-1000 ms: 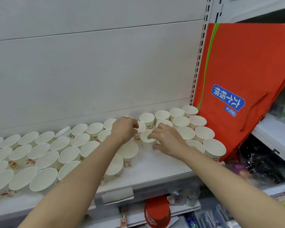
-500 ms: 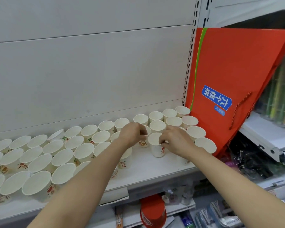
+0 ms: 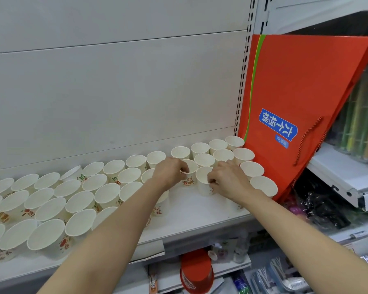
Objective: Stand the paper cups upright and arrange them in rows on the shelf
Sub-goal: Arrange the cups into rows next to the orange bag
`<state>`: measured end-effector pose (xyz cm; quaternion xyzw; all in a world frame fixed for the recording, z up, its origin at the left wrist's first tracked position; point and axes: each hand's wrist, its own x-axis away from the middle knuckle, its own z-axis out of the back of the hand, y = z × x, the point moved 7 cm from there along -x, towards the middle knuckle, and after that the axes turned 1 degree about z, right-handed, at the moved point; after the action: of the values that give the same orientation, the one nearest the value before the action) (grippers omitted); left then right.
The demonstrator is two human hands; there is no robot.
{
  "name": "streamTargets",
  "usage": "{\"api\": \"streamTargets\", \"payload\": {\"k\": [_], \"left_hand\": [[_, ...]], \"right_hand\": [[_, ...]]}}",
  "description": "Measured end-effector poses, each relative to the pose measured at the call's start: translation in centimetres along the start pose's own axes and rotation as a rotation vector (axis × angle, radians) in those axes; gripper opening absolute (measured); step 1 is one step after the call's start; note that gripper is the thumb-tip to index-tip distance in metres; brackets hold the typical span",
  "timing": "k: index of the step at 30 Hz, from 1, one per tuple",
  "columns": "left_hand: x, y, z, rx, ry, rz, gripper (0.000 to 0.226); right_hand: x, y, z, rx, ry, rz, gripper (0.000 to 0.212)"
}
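Several white paper cups with red and green print stand upright in rows on the white shelf (image 3: 200, 211). My left hand (image 3: 170, 171) pinches the rim of one cup (image 3: 190, 174) in the second row. Right beside it, my right hand (image 3: 227, 179) grips another cup (image 3: 203, 180) by its side, fingers curled round it. One cup (image 3: 73, 171) near the back wall lies tilted on its side. Further rows of cups (image 3: 51, 209) fill the shelf's left part.
A large orange paper bag (image 3: 295, 102) with a blue label leans at the shelf's right end, touching the last cups. A perforated upright post (image 3: 243, 71) stands behind it. Below the shelf sit a red lidded container (image 3: 197, 270) and packaged goods.
Both hands shifted slightly right along the shelf with their cups; the right hand's cup now stands closer to the row on the right. The camera moved closer.
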<state>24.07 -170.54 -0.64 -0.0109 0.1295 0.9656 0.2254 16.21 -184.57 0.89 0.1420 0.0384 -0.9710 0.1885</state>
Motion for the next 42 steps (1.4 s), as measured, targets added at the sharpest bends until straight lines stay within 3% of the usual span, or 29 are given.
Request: {"api": "streamTargets", "payload": {"k": [3,7,10,12,16,20,23,27,31,38,42], "left_hand": [[1.2,-0.7,1.7,0.068,0.056,0.029,0.024],[5.6,-3.7,4.6,0.063,0.184,0.127,0.006],[9.0,-4.3,4.2,0.033,0.051,0.067,0.029],[10.3,-3.8,3.3,-0.131,-0.043,0.017,0.043],[10.6,-1.7,2.9,-0.292,0.025,-0.059,0.017],[11.2,1.5,2.5,-0.169,0.181,-0.151,0.014],[11.5,3.5,2.1,-0.016,0.269,-0.206,0.019],[11.4,4.1,1.7,0.097,0.201,-0.256,0.018],[10.8,4.1,1.7,0.032,0.182,-0.281,0.016],[10.0,6.4,0.3,0.072,0.13,-0.271,0.009],[11.2,5.3,1.2,0.156,0.215,-0.185,0.027]], "right_hand": [[0.3,0.0,0.2,-0.029,0.046,0.005,0.01],[1.0,-1.0,0.5,-0.11,0.219,0.034,0.011],[1.3,-2.6,0.0,-0.162,0.277,0.099,0.007],[1.3,-3.6,-0.2,-0.195,0.28,0.114,0.006],[1.6,-5.4,-0.1,-0.269,0.267,0.115,0.012],[2.8,-6.3,-0.5,-0.336,0.246,0.113,0.029],[3.7,-5.9,-1.0,-0.372,0.235,0.092,0.022],[4.9,-4.0,-0.8,-0.371,0.162,0.032,0.011],[4.8,-2.8,0.1,-0.326,-0.009,0.029,0.009],[6.2,-1.8,1.0,-0.307,0.082,0.022,0.011],[7.1,-0.9,1.1,-0.295,0.144,-0.014,0.009]]}}
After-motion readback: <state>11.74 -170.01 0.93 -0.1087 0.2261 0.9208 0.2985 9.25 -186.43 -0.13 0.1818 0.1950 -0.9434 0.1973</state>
